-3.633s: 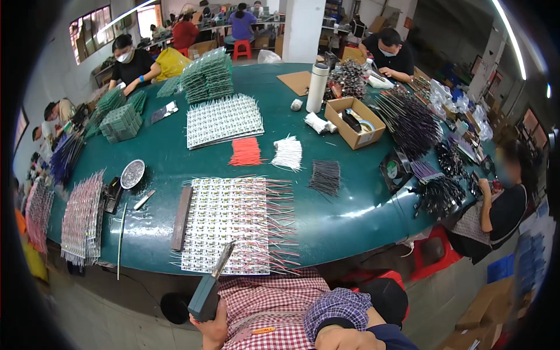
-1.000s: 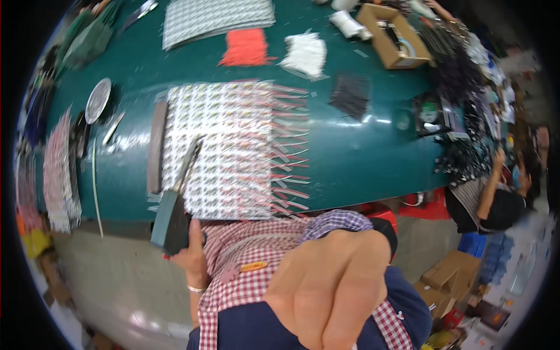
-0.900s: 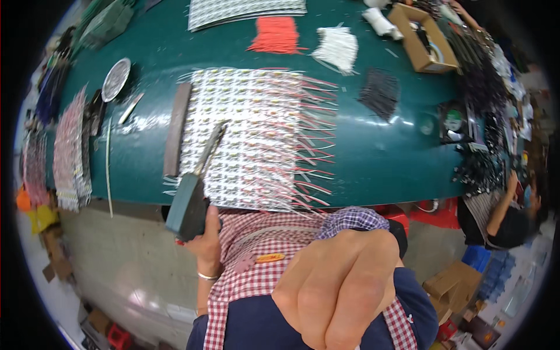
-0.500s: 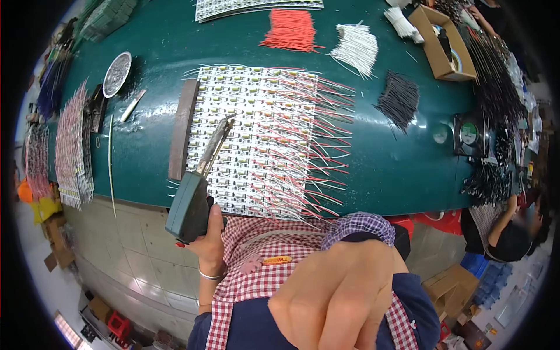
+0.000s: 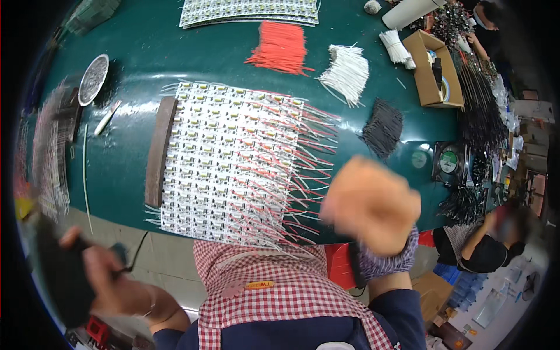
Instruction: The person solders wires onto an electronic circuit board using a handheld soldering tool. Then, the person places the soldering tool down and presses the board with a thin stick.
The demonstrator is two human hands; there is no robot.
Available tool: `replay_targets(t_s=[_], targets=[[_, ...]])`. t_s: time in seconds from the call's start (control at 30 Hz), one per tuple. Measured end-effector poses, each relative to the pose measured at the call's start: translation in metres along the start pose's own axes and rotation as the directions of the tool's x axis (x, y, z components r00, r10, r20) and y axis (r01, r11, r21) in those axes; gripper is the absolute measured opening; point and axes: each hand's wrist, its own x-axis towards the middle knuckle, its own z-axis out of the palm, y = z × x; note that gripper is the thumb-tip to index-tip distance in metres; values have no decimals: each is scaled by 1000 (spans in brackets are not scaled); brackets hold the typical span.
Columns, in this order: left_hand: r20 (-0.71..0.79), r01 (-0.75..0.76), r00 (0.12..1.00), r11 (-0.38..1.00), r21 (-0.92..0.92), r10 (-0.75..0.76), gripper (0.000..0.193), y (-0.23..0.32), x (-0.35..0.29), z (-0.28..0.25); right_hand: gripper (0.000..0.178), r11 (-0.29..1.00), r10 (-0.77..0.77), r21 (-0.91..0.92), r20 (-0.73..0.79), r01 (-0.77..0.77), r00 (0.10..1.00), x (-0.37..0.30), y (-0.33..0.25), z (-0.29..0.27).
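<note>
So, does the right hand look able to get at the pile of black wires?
Probably yes: the right hand is near the black wires, and no object seems to block the way. It's blurred, though, so whether it's free to grasp is unclear.

Person's hands (image 5: pixel 114 289) (image 5: pixel 373 204): two; handheld tool (image 5: pixel 58 277): one; brown bar (image 5: pixel 160 153): one; silver dish (image 5: pixel 93 80): one; red wire pile (image 5: pixel 281 48): one.

Just behind the right hand (image 5: pixel 373 204) I see a purplish patterned cuff (image 5: pixel 389 263), then a navy sleeve (image 5: pixel 398 312). A thin pale bracelet (image 5: pixel 153 301) sits behind the left hand (image 5: pixel 111 286); between them, a red-and-white checked apron (image 5: pixel 291 304) bears an orange tag (image 5: pixel 259 285).
</note>
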Motion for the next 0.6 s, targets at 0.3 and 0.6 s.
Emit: replay_targets(t_s=[0.3, 0.6], targets=[[-431, 263, 861, 961, -81, -271, 33, 23, 46, 45, 12, 392, -123, -914, -161, -101, 979, 57, 143, -91], [-19, 721, 644, 616, -317, -765, 36, 18, 9, 109, 18, 354, 68, -925, -123, -139, 990, 88, 174, -98]])
